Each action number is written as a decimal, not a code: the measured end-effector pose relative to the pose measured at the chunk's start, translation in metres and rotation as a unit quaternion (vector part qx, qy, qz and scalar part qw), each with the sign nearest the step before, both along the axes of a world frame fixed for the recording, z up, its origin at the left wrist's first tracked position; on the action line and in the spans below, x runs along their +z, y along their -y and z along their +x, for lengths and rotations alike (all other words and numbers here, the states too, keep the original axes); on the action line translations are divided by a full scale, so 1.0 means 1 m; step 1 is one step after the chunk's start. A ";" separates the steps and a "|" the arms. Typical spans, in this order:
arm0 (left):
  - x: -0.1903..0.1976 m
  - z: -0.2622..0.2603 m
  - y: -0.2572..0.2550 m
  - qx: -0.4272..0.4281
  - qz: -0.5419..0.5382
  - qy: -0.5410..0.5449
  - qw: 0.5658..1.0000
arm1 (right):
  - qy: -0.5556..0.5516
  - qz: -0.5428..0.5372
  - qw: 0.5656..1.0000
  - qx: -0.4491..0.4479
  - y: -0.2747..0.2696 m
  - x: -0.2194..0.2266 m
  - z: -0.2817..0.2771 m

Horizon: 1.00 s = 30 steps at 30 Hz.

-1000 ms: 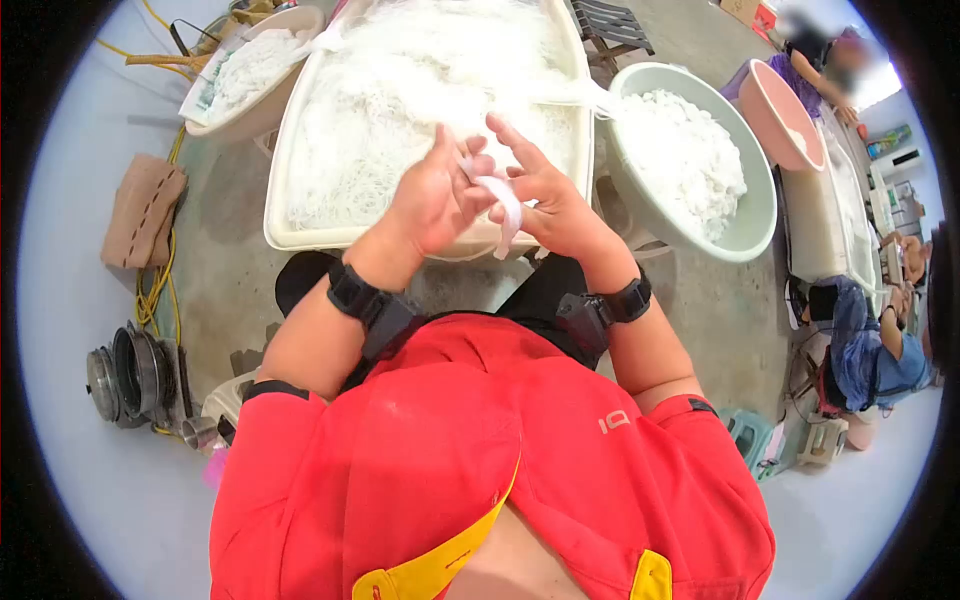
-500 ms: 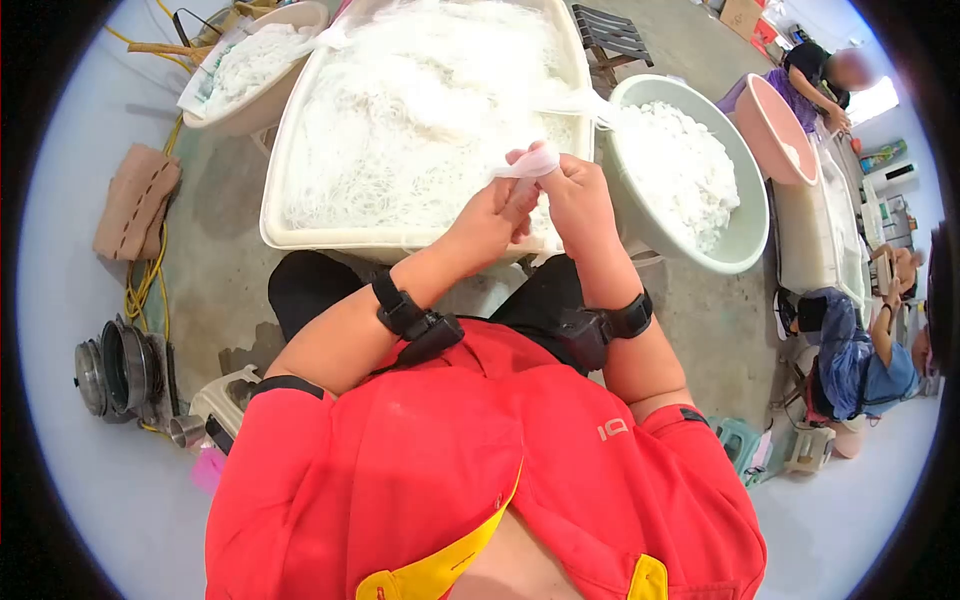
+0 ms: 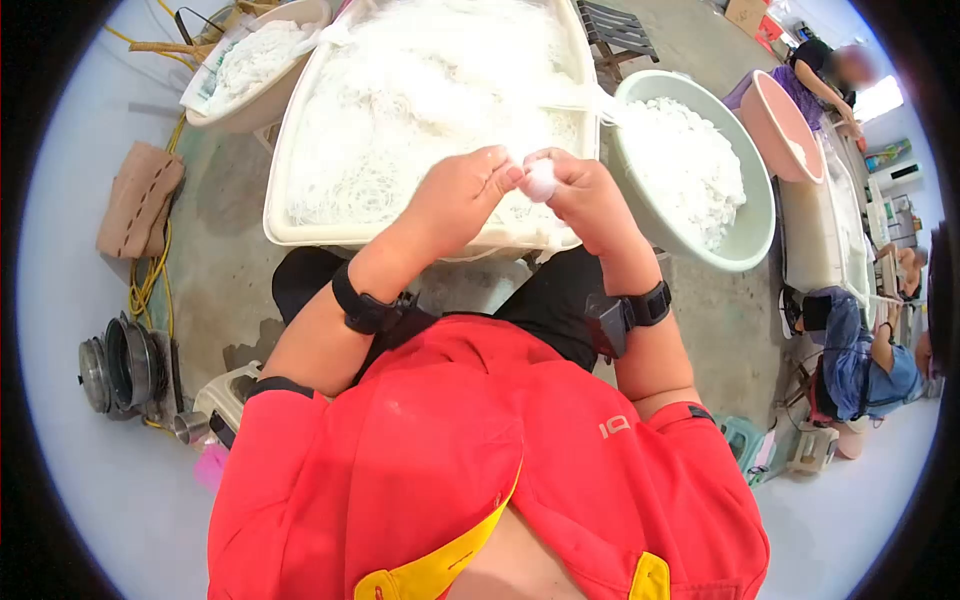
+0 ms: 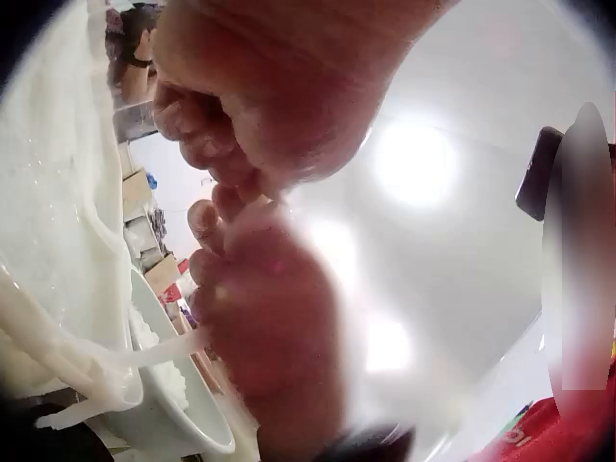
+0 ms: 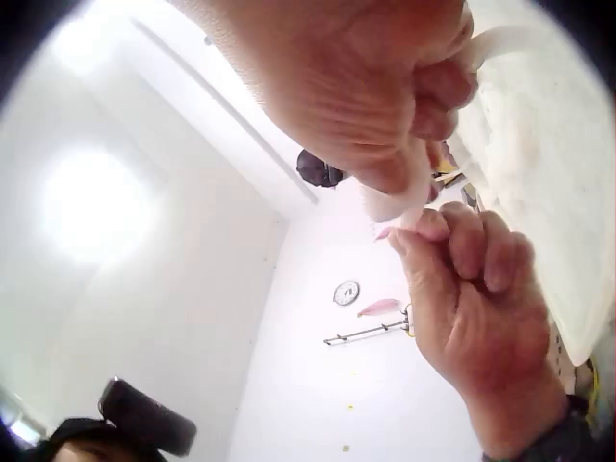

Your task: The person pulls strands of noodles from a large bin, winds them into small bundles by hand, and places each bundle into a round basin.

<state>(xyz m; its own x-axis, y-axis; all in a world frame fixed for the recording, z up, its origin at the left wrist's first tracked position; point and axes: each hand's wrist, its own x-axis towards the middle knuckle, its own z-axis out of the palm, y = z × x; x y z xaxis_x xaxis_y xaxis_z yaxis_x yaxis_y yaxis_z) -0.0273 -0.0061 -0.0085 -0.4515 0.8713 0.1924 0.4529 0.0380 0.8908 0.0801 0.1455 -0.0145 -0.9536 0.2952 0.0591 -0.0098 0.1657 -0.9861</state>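
Both hands meet over the near edge of a big white tub (image 3: 300, 234), heaped with fine, tangled white strands (image 3: 400, 110) that look like netting. My right hand (image 3: 590, 198) grips a soft whitish strip (image 3: 540, 180), wrapped round its fingers into a small rounded bundle. In the right wrist view the strip (image 5: 390, 200) shows below that hand's curled fingers. My left hand (image 3: 460, 198) is right beside it. Its thumb and index finger pinch at the strip's lower end, seen in the right wrist view with the other fingers (image 5: 496, 252) curled.
A pale green basin (image 3: 755, 215) with white clumps stands to the right, a strand bundle (image 3: 585, 98) reaching over from the tub. Behind it is a pink basin (image 3: 785, 125). Another filled basin (image 3: 250, 115) sits at left. Other people (image 3: 880, 370) work at far right.
The strip hung loose between spread fingers, then was drawn across both hands; now it is bunched in the right hand. The left hand has closed from open and moved right.
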 end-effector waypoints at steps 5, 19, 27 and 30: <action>-0.013 0.005 -0.010 0.076 0.162 -0.074 0.981 | -0.027 -0.033 0.999 0.014 0.011 0.002 -0.003; -0.018 0.024 -0.001 -0.018 0.057 0.240 0.969 | -0.140 -0.273 0.945 -0.113 0.011 0.008 -0.004; -0.003 0.027 -0.007 0.092 0.145 0.039 0.984 | -0.175 -0.358 0.912 -0.102 0.010 0.005 0.002; -0.004 0.024 -0.006 0.122 0.175 -0.010 0.977 | -0.119 -0.340 0.929 -0.089 0.008 -0.002 0.004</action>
<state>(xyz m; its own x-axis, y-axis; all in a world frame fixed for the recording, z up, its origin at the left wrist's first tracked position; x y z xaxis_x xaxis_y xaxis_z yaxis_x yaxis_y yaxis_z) -0.0030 0.0002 -0.0130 -0.6308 0.6170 0.4705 0.4866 -0.1577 0.8593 0.0845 0.1380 -0.0167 -0.8698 0.4933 0.0046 -0.2735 -0.4746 -0.8366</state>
